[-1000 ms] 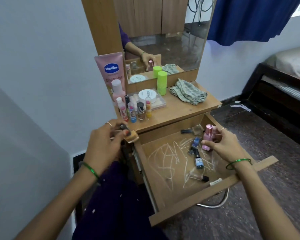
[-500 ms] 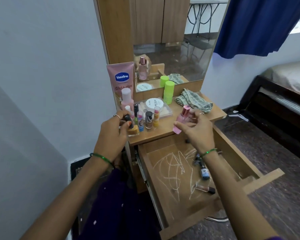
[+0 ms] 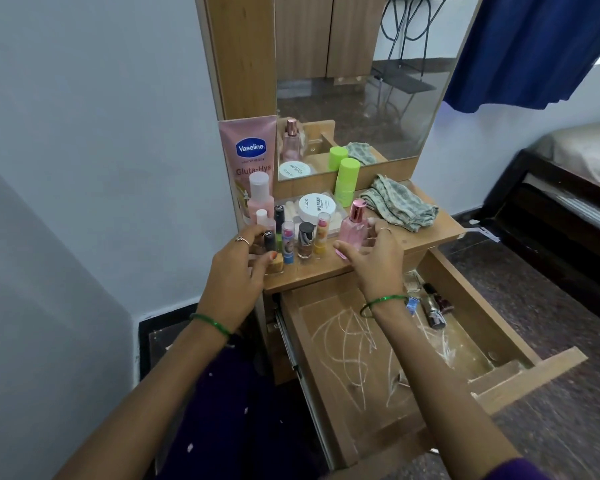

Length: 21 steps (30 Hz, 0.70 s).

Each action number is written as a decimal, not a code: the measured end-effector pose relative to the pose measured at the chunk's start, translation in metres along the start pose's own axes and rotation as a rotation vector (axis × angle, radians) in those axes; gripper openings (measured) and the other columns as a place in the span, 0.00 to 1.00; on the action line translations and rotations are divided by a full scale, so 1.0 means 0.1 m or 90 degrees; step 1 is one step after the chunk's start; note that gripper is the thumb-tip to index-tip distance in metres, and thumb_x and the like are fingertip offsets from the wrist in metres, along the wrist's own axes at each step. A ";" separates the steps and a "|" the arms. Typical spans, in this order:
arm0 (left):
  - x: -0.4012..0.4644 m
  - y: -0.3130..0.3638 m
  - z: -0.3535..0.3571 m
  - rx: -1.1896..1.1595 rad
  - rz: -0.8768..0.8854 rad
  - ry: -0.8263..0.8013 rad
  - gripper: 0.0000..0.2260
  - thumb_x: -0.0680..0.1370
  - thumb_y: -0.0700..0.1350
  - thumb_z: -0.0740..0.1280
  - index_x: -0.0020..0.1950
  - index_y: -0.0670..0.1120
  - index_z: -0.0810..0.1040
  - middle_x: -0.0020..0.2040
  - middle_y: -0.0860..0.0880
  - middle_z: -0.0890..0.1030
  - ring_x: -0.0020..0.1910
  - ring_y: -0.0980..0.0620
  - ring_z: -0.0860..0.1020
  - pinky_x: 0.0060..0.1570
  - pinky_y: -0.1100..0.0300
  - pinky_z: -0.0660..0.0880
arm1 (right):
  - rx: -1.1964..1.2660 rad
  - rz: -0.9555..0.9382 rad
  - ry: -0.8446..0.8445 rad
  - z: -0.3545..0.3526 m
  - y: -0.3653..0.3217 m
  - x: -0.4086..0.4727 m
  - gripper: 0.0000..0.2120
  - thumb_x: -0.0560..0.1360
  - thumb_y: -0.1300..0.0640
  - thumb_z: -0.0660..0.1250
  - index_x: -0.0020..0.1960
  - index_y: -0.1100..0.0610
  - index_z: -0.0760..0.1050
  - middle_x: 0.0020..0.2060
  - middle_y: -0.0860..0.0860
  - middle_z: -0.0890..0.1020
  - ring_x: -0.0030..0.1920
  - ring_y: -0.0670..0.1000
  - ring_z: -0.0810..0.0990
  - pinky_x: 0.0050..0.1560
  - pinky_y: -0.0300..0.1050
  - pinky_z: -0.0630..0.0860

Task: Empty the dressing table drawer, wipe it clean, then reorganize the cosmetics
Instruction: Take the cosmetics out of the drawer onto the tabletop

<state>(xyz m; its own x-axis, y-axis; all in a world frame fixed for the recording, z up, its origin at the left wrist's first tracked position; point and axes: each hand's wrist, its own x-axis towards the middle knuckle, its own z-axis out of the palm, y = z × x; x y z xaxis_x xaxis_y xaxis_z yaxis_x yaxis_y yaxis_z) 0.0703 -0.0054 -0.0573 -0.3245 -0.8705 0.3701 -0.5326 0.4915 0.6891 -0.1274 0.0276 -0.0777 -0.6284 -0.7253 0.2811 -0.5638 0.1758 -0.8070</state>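
The dressing table drawer (image 3: 483, 301) is pulled open, and white scribble marks cover its wooden bottom. A few small bottles (image 3: 432, 308) lie in its far right corner. My right hand (image 3: 373, 259) wraps around a pink perfume bottle (image 3: 354, 227) that stands upright on the table top (image 3: 426, 233), near its front edge. My left hand (image 3: 234, 277) grips a small amber bottle with a black cap (image 3: 275, 259) at the table top's front left. Beside it stands a row of several lip balms and small bottles (image 3: 303, 237).
A Vaseline tube (image 3: 250, 152) leans at the back left beside the mirror (image 3: 361, 84). A white jar (image 3: 316, 206) on a clear box, a green container (image 3: 347, 181) and a crumpled cloth (image 3: 403, 206) sit behind. A bed (image 3: 575, 168) stands at the right.
My right hand lifted the pink perfume bottle out of the drawer and brought it down onto the table top. My left hand carried the small amber bottle up to the row of cosmetics.
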 end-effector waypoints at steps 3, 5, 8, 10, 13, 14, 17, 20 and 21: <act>-0.02 -0.06 0.04 -0.010 -0.005 0.007 0.18 0.76 0.42 0.69 0.65 0.44 0.72 0.55 0.52 0.75 0.49 0.59 0.73 0.43 0.80 0.65 | -0.013 0.000 0.014 0.02 -0.01 -0.06 0.22 0.67 0.55 0.76 0.55 0.61 0.72 0.46 0.55 0.77 0.42 0.51 0.75 0.44 0.41 0.73; -0.04 -0.10 0.06 -0.020 -0.013 0.009 0.19 0.75 0.43 0.70 0.65 0.44 0.73 0.55 0.53 0.75 0.50 0.60 0.73 0.42 0.80 0.67 | 0.004 0.001 0.014 0.03 -0.02 -0.09 0.21 0.67 0.59 0.76 0.56 0.60 0.71 0.46 0.55 0.76 0.41 0.50 0.75 0.43 0.39 0.73; -0.08 -0.14 0.09 -0.028 -0.026 0.019 0.18 0.74 0.41 0.71 0.62 0.42 0.73 0.52 0.54 0.74 0.44 0.64 0.73 0.38 0.83 0.67 | 0.032 0.000 0.013 0.03 -0.01 -0.15 0.23 0.69 0.65 0.73 0.61 0.61 0.69 0.47 0.54 0.74 0.41 0.47 0.75 0.44 0.33 0.74; -0.09 -0.15 0.11 -0.036 -0.027 0.026 0.17 0.74 0.40 0.71 0.61 0.41 0.74 0.51 0.54 0.73 0.42 0.68 0.72 0.38 0.84 0.67 | 0.040 -0.011 0.015 0.04 0.01 -0.18 0.22 0.70 0.68 0.71 0.62 0.62 0.69 0.48 0.54 0.74 0.41 0.43 0.74 0.48 0.31 0.74; -0.11 -0.16 0.14 -0.046 -0.031 0.038 0.17 0.74 0.40 0.71 0.61 0.40 0.74 0.51 0.53 0.73 0.41 0.70 0.72 0.38 0.85 0.66 | 0.013 -0.020 0.023 0.06 0.03 -0.18 0.19 0.72 0.69 0.68 0.62 0.63 0.70 0.49 0.56 0.76 0.44 0.47 0.74 0.48 0.32 0.73; -0.11 -0.16 0.15 -0.049 -0.030 0.041 0.16 0.74 0.39 0.71 0.61 0.40 0.74 0.51 0.53 0.73 0.41 0.70 0.72 0.38 0.85 0.66 | 0.007 -0.020 0.024 0.07 0.04 -0.16 0.19 0.72 0.69 0.67 0.61 0.63 0.71 0.49 0.56 0.76 0.45 0.48 0.74 0.49 0.35 0.74; -0.13 -0.19 0.17 -0.044 -0.023 0.051 0.16 0.74 0.39 0.71 0.60 0.40 0.74 0.51 0.53 0.73 0.42 0.70 0.72 0.40 0.84 0.67 | -0.010 -0.031 0.026 0.11 0.03 -0.12 0.18 0.72 0.68 0.67 0.62 0.63 0.71 0.49 0.55 0.76 0.46 0.48 0.73 0.51 0.40 0.75; -0.13 -0.23 0.20 -0.029 -0.025 0.060 0.16 0.74 0.40 0.71 0.60 0.42 0.74 0.53 0.51 0.75 0.44 0.64 0.74 0.42 0.81 0.68 | -0.014 -0.044 0.020 0.15 0.02 -0.08 0.18 0.72 0.69 0.66 0.61 0.63 0.71 0.49 0.55 0.76 0.45 0.47 0.72 0.49 0.37 0.71; -0.13 -0.25 0.21 -0.026 -0.025 0.063 0.16 0.74 0.41 0.71 0.60 0.42 0.74 0.53 0.50 0.76 0.47 0.62 0.74 0.45 0.78 0.70 | -0.015 -0.050 0.019 0.16 0.02 -0.07 0.18 0.72 0.69 0.65 0.61 0.64 0.71 0.49 0.56 0.76 0.45 0.47 0.72 0.48 0.35 0.71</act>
<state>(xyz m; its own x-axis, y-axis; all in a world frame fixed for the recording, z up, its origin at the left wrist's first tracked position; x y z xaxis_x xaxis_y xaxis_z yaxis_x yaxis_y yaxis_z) 0.0707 -0.0060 -0.0922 -0.2246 -0.8886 0.3999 -0.5105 0.4569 0.7285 -0.1154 0.0227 -0.0901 -0.5973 -0.7170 0.3593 -0.6247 0.1349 -0.7692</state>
